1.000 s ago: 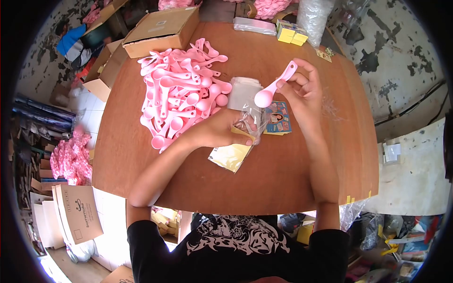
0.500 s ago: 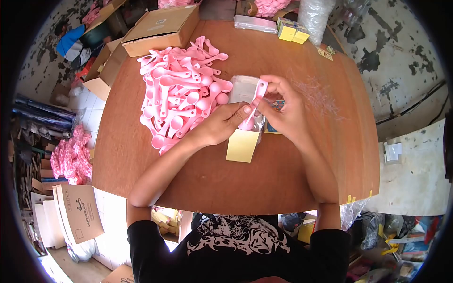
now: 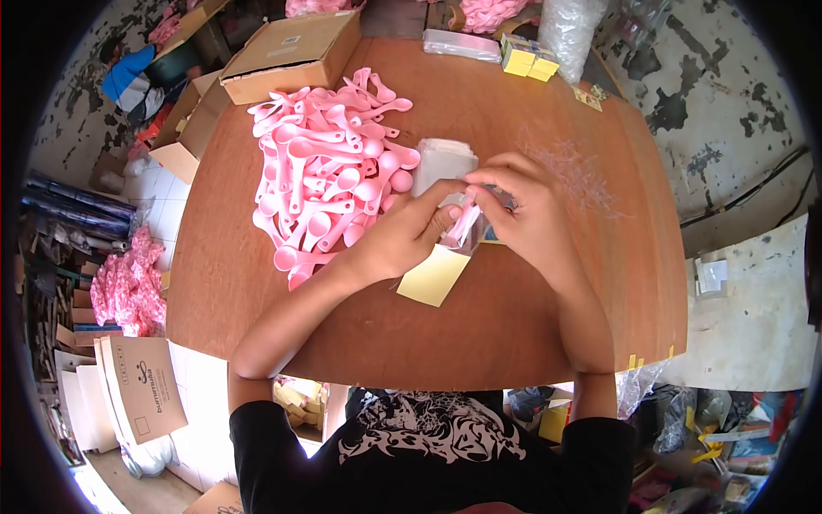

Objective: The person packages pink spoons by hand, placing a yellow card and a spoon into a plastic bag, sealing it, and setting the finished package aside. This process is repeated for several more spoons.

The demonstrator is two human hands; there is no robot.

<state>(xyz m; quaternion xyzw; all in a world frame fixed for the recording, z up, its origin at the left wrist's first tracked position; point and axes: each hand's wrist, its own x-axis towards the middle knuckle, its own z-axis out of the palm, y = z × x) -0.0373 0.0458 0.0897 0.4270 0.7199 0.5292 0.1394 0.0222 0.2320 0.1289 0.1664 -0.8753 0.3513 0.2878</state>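
A pink measuring spoon (image 3: 465, 223) lies inside a small clear plastic bag (image 3: 457, 243), with a yellow card (image 3: 433, 276) at the bag's near end. My left hand (image 3: 402, 230) is closed on the bag's left side, thumb across it beside the spoon. At the far end of the bag my right hand (image 3: 529, 204) pinches with thumb and forefinger, apparently on the bag's edge. Just beyond both hands rests a stack of clear bags (image 3: 443, 161). A printed bluish card (image 3: 490, 236) is mostly hidden under my right hand. The heap of pink spoons (image 3: 330, 176) lies to the left.
A cardboard box (image 3: 291, 56) stands at the table's far left. Along the far edge are a bundle of clear bags (image 3: 462, 46), yellow card packs (image 3: 529, 58) and a plastic roll (image 3: 572, 38). Thin plastic strips (image 3: 574, 178) lie on the right of the brown table (image 3: 385, 343).
The pink spoon has gone down into the clear bag. My right hand has shifted from the spoon's handle to the bag's far end, and the yellow card has tilted and moved slightly nearer.
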